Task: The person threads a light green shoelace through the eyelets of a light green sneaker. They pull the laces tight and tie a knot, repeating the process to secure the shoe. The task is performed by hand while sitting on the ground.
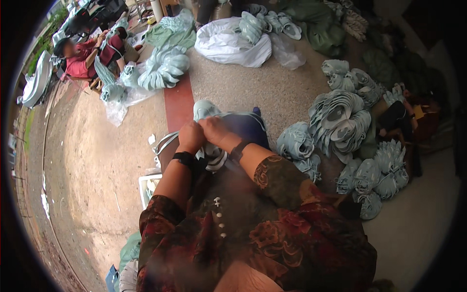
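A pale blue shoe upper [205, 108] lies over my lap, its rounded end showing beyond my hands and striped grey-white folds below them. My left hand [191, 137] is closed at its middle, knuckles up. Right against it, my right hand [215, 130] is closed too, thumbs and fingertips nearly meeting. Whether a lace is pinched between the fingers is hidden. Pale cords [166, 144] loop down beside my left wrist, and a thin pale strand runs off to the right over dark blue cloth [249, 127] on my knee.
Stacked pale blue shoe uppers [340, 114] lie in bundles on the right. Ahead are a white sack [233, 41] and more uppers [165, 68]. A white-rimmed bin [144, 192] stands by my left arm. A person in red [80, 63] sits far left; another sits at right.
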### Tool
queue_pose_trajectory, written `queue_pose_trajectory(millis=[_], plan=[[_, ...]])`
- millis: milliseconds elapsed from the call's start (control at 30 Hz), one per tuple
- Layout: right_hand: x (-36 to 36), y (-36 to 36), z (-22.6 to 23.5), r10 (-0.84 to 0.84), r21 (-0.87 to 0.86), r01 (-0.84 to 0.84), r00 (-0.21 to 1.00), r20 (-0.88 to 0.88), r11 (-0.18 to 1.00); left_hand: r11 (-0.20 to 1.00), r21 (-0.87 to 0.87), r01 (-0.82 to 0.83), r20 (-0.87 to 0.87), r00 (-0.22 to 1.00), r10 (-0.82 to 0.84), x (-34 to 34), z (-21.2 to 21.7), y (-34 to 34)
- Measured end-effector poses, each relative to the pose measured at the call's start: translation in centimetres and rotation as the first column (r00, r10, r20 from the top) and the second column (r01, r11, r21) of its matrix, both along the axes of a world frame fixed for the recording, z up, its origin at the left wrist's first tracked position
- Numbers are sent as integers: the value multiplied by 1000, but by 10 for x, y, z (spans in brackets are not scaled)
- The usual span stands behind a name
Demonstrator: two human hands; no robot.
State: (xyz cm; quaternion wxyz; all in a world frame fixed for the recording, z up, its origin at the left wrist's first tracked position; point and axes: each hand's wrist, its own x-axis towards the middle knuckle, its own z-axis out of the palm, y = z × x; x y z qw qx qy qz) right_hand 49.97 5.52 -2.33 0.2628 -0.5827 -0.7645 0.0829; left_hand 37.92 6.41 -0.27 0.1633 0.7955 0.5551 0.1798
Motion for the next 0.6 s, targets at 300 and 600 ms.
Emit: queue_pose_trajectory(millis=[300,600], plan=[[-7,-8,9,21,1,-21,994,104,1000,868,-477,142,448,888,101,-36,-18,36],[-10,-4,-2,111,182,-175,942,315,968,916,-400,30,512,836,196,-28,-28,22]])
